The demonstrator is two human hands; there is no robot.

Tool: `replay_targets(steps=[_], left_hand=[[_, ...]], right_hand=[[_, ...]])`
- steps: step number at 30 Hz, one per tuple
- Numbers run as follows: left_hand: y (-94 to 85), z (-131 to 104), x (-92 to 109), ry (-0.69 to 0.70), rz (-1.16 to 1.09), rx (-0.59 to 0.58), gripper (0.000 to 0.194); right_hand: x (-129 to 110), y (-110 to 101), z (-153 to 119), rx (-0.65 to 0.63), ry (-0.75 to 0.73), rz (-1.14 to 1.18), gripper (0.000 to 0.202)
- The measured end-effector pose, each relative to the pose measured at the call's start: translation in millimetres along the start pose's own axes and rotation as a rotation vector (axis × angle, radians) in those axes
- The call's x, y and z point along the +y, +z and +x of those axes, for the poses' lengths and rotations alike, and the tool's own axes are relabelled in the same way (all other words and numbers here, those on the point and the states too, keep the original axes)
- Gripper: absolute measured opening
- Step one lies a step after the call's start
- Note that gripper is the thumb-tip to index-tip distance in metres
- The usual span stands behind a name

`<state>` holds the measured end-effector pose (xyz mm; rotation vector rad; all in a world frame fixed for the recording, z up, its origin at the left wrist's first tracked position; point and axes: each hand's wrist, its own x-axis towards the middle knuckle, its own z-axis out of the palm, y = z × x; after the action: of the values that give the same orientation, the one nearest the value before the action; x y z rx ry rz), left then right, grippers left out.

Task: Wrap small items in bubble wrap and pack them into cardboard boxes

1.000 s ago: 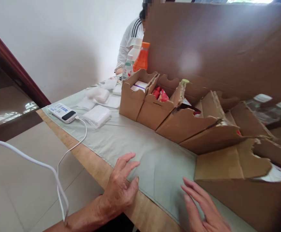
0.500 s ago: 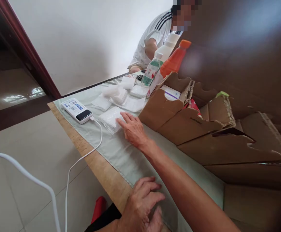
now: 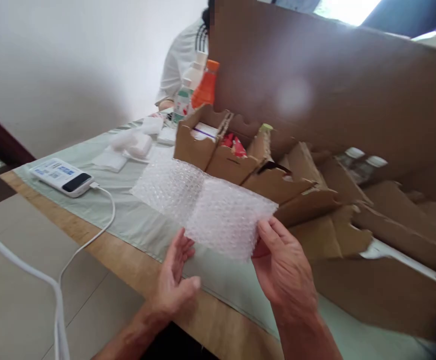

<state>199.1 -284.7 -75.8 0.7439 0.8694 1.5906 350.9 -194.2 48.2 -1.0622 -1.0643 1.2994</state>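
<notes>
Bubble wrap sheet [image 3: 206,210]: spread above the near table edge, left of the cardboard boxes [image 3: 278,185].
Right hand [image 3: 283,267]: pinches its near right corner.
Left hand [image 3: 175,282]: open, fingertips under its near left edge.

The bubble wrap sheet [image 3: 206,207] hangs over the table cloth [image 3: 128,220], pinched at its near edge by the right hand [image 3: 283,267], with the left hand [image 3: 175,277] just left of that grip. Behind the grip stand cardboard compartments [image 3: 240,165]; far left lies a power bank [image 3: 62,176]; bottles [image 3: 197,90] stand farther behind.
</notes>
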Motion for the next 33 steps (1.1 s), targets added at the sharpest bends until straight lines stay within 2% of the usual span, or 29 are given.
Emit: replay_targets(steps=[2,4,7,10,12,13,16,18,20,22,25,27,28,30,33], left_hand=[[7.1,-2.3,5.1,-0.098,-0.219,-0.028,0.075],[20.9,-5.9,11.0,-0.254,-0.315,-0.03,0.064],[47.5,-11.9,14.3,-0.49,-0.233,0.037,0.047],[70.7,-18.8,10.5,-0.505,-0.077,0.118,0.042],[82.8,-25.1,7.8,-0.471,-0.043,0.107,0.044],[88.4,-29.0,7.0,-0.477,-0.043,0.077,0.045],[103.7,-43.1,6.4,-0.561,-0.062,-0.09,0.047],[110.3,-51.9,7.5,-0.609,-0.051,-0.211,0.049],[110.9,-56.1,10.8,-0.616,-0.008,-0.276,0.052],[105.1,-53.1,16.7,-0.593,0.048,-0.266,0.052],[91.3,-36.3,26.0,-0.528,0.144,-0.172,0.045],[83.0,-22.9,27.7,-0.45,0.22,-0.058,0.034],[79.2,-17.4,26.5,-0.406,0.26,0.01,0.028],[71.1,-10.5,21.5,-0.347,0.337,0.117,0.022],[55.6,-8.5,13.9,-0.354,0.454,0.143,0.028]], right_hand=[[9.6,-39.2,-30.0,0.13,0.053,0.032,0.032],[24.6,-75.3,-58.1,0.225,0.11,0.011,0.035],[42.5,-123.1,-98.1,0.315,0.186,-0.109,0.043],[45.0,-156.5,-137.4,0.51,0.082,-0.423,0.051],[40.4,-164.2,-159.4,0.569,-0.03,-0.618,0.049],[37.7,-163.0,-167.5,0.523,-0.06,-0.662,0.049],[31.5,-145.9,-176.8,0.226,-0.052,-0.635,0.064],[30.0,-134.9,-173.8,0.109,-0.008,-0.562,0.073],[30.3,-134.9,-170.1,0.105,0.038,-0.428,0.063],[32.1,-149.1,-170.1,0.187,0.07,-0.292,0.042],[36.3,-186.8,-176.2,0.476,0.023,-0.258,0.027],[39.2,-210.6,-179.4,0.689,-0.046,-0.316,0.026],[40.5,-219.4,-179.6,0.753,-0.072,-0.365,0.026],[43.3,-229.9,-177.2,0.786,-0.088,-0.506,0.026],[48.1,-232.6,-169.9,0.749,-0.059,-0.747,0.028]])
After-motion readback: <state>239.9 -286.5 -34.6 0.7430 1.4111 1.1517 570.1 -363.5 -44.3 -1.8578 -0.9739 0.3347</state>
